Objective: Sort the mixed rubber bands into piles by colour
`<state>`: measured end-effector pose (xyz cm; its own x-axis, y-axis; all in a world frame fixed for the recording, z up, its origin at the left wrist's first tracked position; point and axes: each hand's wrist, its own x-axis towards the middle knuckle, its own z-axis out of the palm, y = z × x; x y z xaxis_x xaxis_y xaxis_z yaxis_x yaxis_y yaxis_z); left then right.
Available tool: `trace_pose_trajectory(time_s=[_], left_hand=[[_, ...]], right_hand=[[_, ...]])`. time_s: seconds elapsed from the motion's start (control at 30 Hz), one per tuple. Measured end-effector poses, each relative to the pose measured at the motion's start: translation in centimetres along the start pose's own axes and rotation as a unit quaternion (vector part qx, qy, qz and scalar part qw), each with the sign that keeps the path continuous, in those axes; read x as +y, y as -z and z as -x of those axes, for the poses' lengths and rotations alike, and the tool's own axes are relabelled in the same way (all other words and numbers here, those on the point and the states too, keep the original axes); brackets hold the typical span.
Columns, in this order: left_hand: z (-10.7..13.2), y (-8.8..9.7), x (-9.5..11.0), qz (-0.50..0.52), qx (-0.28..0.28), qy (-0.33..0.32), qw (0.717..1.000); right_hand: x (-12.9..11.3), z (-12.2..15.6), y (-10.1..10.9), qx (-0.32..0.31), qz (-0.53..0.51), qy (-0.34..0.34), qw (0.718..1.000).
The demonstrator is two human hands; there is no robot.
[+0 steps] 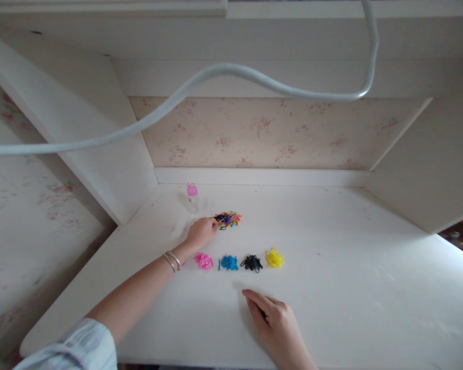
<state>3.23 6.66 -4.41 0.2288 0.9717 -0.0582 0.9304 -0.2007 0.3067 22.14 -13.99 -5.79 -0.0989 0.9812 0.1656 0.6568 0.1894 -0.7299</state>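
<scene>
Head view looks down on a white table [351,298] with small stretchy bands on it. The left hand [202,232] reaches out to a messy pile of mixed bands [228,220]. Its fingers are bent and touch the near side of that pile, but I cannot tell if they are pinched on a band. Two shiny bracelets [172,261] go around the left wrist, and a pale sleeve [87,344] covers the arm higher up.

Nearer than the mixed pile, four little piles sit in a row. From left to right they are the pink bands [204,261], the blue bands [230,262], the black bands [252,263] and the yellow bands [274,258]. One blue band lies just beside the left of its pile.

The right hand [275,324] is on the near side of the row, nearest to the black bands and apart from them. Its fingers are curled and close together; I cannot tell if something is tucked inside. Behind the left hand stands a clear bottle [193,204] with a pink lid [192,190].
</scene>
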Motion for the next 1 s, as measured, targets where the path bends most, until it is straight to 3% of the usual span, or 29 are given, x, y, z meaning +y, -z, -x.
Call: trace_pose_trajectory(time_s=[0.4, 0.67, 0.8, 1.0], left_hand=[[0.7, 2.0, -1.7, 0.034, 0.023, -0.011, 0.999], [1.6, 2.7, -1.7, 0.045, 0.049, -0.008, 0.998], [3.9, 3.4, -1.4, 0.046, 0.076, -0.025, 0.996], [10.2, 3.7, -1.5, 0.035, 0.126, -0.017, 0.991]], right_hand=[[-0.2, 0.0, 0.1, -0.004, 0.013, -0.003, 1.0], [-0.1, 0.0, 0.1, 0.0, 0.015, 0.002, 1.0], [-0.1, -0.1, 0.1, 0.006, 0.013, 0.003, 1.0], [-0.1, -0.1, 0.0, -0.008, 0.027, -0.006, 1.0]])
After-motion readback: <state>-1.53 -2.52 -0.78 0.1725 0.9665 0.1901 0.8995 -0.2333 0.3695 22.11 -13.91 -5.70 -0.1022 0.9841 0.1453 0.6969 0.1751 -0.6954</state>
